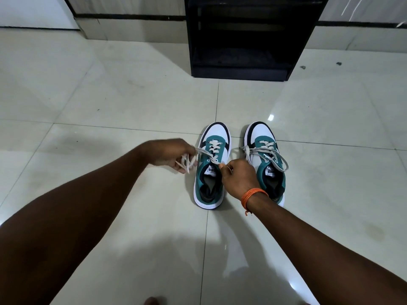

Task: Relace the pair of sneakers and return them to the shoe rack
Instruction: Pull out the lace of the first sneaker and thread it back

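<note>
Two teal, white and black sneakers stand side by side on the tiled floor, toes pointing away from me. The left sneaker (210, 172) has a pale lace (203, 152) threaded through its eyelets. My left hand (174, 156) is closed on one lace end, pulled out to the shoe's left. Just above the shoe's tongue, my right hand (236, 177), with an orange thread band at the wrist, pinches the other lace end. The right sneaker (267, 159) is laced, and its loose lace ends trail out to both sides.
A black open shoe rack (240, 69) stands on the floor straight ahead, beyond the sneakers, with dark shelves. A wall with a dark skirting strip (132, 16) runs behind it. Small bits of debris (338, 63) lie on the tiles at the right.
</note>
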